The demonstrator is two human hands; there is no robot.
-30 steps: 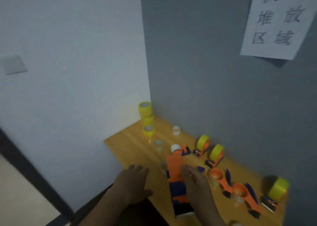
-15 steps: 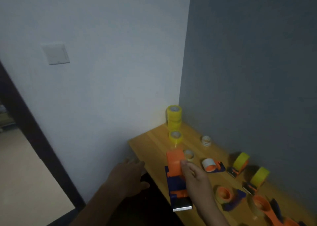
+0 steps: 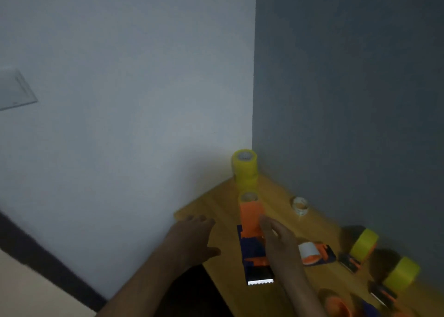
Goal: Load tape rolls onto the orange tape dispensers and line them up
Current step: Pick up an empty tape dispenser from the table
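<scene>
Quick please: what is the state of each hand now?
Left hand: open, fingers spread, holding nothing.
Right hand: holds the orange and blue plastic tape dispenser.

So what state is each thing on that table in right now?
Orange dispenser: no roll loaded, right hand against its side.
Left hand: open, holding nothing.
Two dispensers by the wall: yellow rolls loaded.
Dispenser with white core: lying flat.
Yellow rolls: stacked in the corner.

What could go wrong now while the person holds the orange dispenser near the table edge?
The right hand holds the orange dispenser with its serrated blade toward the person; fingers could slip onto it. The stack of yellow tape rolls stands just beyond and might be knocked over.
</scene>
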